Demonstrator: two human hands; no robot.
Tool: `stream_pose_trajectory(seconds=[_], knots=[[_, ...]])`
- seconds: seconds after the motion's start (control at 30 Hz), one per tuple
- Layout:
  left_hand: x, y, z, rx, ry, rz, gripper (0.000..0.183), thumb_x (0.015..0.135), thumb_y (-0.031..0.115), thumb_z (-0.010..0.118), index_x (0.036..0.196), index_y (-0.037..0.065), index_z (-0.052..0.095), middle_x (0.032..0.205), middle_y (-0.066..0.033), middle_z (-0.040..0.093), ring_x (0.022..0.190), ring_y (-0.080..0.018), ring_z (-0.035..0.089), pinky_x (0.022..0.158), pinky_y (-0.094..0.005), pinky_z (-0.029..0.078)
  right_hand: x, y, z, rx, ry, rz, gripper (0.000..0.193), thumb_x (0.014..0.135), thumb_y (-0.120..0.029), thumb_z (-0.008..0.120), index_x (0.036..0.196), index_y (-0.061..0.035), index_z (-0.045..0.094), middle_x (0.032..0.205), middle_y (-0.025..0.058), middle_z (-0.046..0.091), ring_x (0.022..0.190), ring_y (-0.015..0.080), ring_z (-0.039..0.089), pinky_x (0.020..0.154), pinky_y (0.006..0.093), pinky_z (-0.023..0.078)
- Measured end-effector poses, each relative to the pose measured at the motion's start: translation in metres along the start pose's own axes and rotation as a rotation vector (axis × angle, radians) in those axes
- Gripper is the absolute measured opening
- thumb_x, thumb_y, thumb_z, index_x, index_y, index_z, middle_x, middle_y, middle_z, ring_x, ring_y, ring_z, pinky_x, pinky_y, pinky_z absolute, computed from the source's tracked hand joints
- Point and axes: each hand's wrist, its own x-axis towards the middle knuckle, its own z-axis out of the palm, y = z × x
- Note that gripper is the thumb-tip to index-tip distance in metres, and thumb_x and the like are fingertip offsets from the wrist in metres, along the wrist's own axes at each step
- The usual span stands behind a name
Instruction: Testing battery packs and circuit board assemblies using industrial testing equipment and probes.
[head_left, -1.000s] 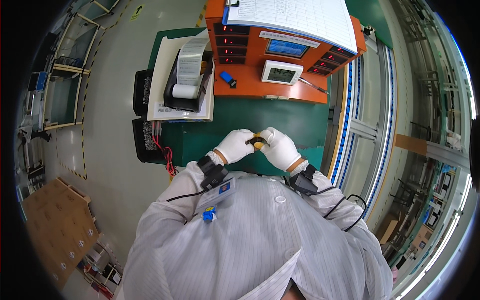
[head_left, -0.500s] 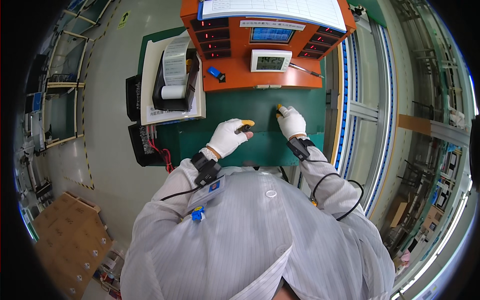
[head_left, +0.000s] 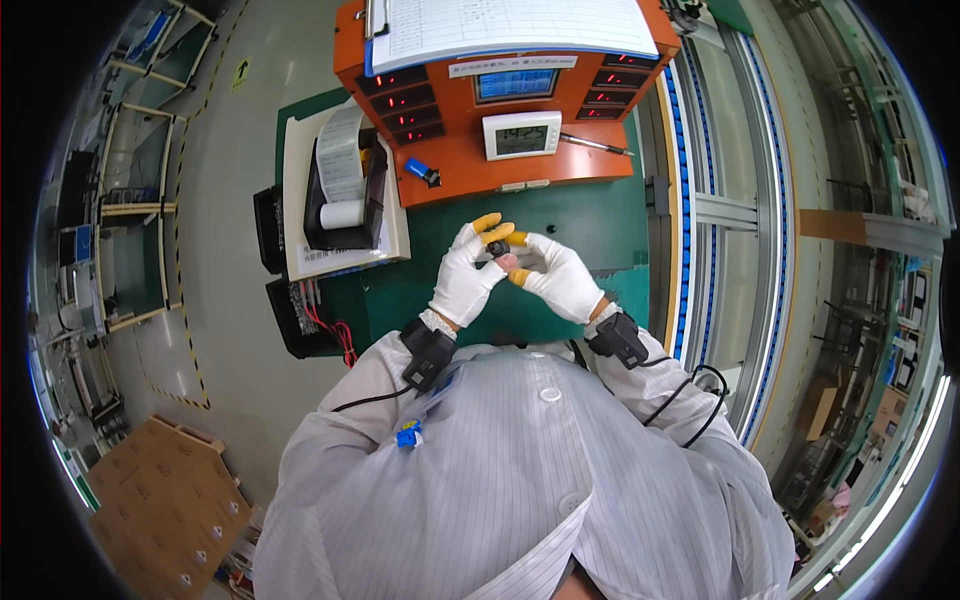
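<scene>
Over the green work surface (head_left: 480, 323), both gloved hands meet fingertip to fingertip. My left hand (head_left: 465, 275), in a white glove with yellow fingertips, pinches a small dark cylindrical part (head_left: 500, 248); its exact kind is too small to tell. From the other side my right hand (head_left: 562, 280), gloved alike, closes its thumb and forefinger round the same part. Fingers hide much of it. A tiny black piece (head_left: 551, 229) lies on the green surface just beyond my right hand.
Ahead stands an orange tester (head_left: 450, 180) with red displays, carrying a white digital clock (head_left: 522, 135), a pen (head_left: 597, 144) and a blue plug-like piece (head_left: 422, 172). A label roll holder (head_left: 375, 205) is at left, near red wires (head_left: 343, 340). Metal rails (head_left: 735, 210) run along the right.
My right hand has left the surface and moved left to my left hand, joining it at the small dark part. The tiny black piece now shows where the right fingers were. My view has shifted slightly.
</scene>
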Motion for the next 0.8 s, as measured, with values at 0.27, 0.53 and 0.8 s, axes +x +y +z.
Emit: stream_pose_trajectory(seconds=[0.27,0.53,0.8], knots=[[0.007,0.018,0.006,-0.145,-0.097,-0.019,0.048,0.081,0.004,0.076,0.127,0.009,0.066,0.144,-0.0074,0.045,0.106,-0.0142,0.059,0.094,-0.0277,0.049,-0.009,-0.002,-0.005,0.872,-0.191,0.045,0.045,0.096,-0.011,0.062,0.137,0.0013,0.048,0.123,0.0126,0.063,0.103,0.0230,0.065,0.088,0.0383,0.055],[0.008,0.041,0.002,0.278,-0.281,0.144,0.062,0.073,0.014,0.083,0.132,0.013,0.064,0.149,-0.0116,0.037,0.126,-0.0254,0.048,0.103,-0.0330,0.044,-0.012,0.006,-0.004,1.007,-0.246,-0.033,0.038,0.097,-0.021,0.062,0.127,-0.0002,0.053,0.114,0.0097,0.064,0.099,0.0234,0.065,0.086,0.0387,0.055],[0.077,0.029,-0.052,1.216,-0.118,0.364,0.046,0.079,0.020,0.068,0.124,0.010,0.062,0.129,-0.0097,0.059,0.115,-0.0299,0.055,0.091,-0.0470,0.044,-0.022,-0.015,-0.020,1.135,-0.301,-0.166,0.030,0.098,-0.028,0.061,0.119,-0.0061,0.059,0.101,0.0106,0.065,0.080,0.0178,0.061,0.078,0.0348,0.048]])
